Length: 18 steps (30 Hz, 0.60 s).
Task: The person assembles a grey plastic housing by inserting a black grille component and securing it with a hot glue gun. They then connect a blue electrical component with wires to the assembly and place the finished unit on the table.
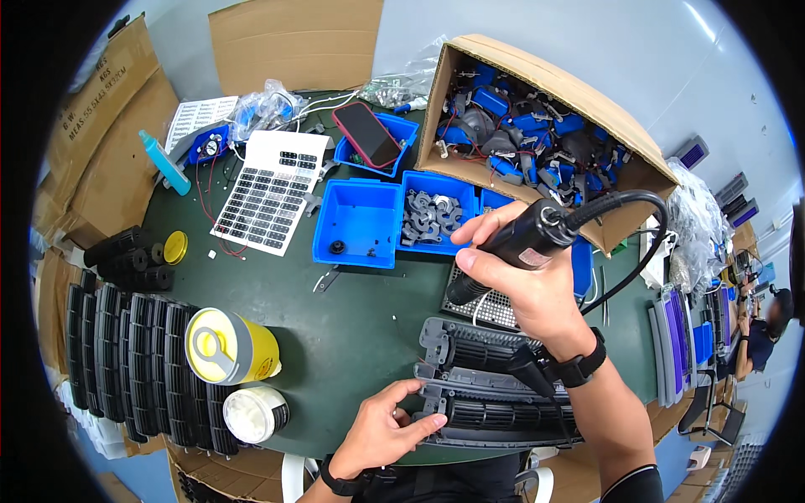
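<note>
1. Seemingly mid-assembly, seen from the head view: our left hand (387, 427) pinches the near-left end of the grey fan housing (495, 387) lying on the green table (352, 327).
2. Our right hand (527, 281) is wrapped tight around the black electric screwdriver (513, 248), its tip raised above the housing.
3. Stacked black fan rollers (134, 360) wait at left; we judge much work remains.
</note>
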Motion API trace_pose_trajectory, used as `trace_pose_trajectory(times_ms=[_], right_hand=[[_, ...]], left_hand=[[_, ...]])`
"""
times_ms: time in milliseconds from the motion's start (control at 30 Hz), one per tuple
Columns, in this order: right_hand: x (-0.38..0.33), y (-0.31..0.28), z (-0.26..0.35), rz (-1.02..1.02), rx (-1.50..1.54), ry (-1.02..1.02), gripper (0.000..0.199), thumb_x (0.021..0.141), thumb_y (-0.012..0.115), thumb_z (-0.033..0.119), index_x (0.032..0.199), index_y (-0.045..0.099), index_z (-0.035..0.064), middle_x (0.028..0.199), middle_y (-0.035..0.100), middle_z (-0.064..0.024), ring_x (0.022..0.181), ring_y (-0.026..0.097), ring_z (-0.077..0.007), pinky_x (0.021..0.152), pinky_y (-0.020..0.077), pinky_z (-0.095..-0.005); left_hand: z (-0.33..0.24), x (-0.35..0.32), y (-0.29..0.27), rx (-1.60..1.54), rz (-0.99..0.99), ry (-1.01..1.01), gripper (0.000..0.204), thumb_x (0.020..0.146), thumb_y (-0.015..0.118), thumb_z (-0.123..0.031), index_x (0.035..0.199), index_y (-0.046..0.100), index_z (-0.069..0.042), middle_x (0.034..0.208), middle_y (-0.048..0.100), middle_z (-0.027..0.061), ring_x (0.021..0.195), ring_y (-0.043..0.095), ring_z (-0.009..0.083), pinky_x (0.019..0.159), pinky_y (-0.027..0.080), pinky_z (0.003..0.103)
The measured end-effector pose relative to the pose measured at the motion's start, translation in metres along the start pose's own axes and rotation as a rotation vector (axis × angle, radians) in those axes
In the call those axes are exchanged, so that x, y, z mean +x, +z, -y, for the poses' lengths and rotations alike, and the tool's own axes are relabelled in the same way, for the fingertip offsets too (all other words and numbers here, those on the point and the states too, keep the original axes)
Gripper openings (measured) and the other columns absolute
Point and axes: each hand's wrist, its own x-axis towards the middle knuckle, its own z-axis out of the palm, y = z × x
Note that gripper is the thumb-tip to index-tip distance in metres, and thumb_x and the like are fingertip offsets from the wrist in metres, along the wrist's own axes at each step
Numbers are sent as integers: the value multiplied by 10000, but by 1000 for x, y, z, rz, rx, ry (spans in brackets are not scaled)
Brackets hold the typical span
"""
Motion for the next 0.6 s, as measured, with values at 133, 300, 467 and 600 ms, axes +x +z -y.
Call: trace_pose_trajectory(times_ms=[133,300,467,600], right_hand=[[-3,-4,13,-45,68,-70,232,827,832,-53,971,667,24,1020,745,-125,970,718,-182,851,592,-342],[-26,-5,53,-84,130,-74,266,829,806,-84,1000,637,29,1057,739,-151,997,714,-201,869,581,-340],[-73,2,73,-49,76,-92,285,844,725,-36,1043,548,65,1080,675,-193,817,660,-209,874,559,-431],[-101,4,66,54,92,-89,327,827,738,-146,1048,577,33,1119,692,-226,924,705,-181,883,586,-341]], left_hand=[[-3,2,-1,2,36,-40,604,917,859,-176,1385,581,86,1091,735,116,641,670,90,505,520,247],[-5,0,1,-28,1,-32,625,907,871,-208,1377,592,93,990,754,109,590,668,96,482,493,250],[-5,3,1,10,-31,-10,625,886,878,-189,1346,598,130,917,748,137,554,650,94,462,479,256],[-7,3,2,13,-18,-32,579,888,866,-171,1331,618,108,923,755,129,532,643,95,458,482,259]])
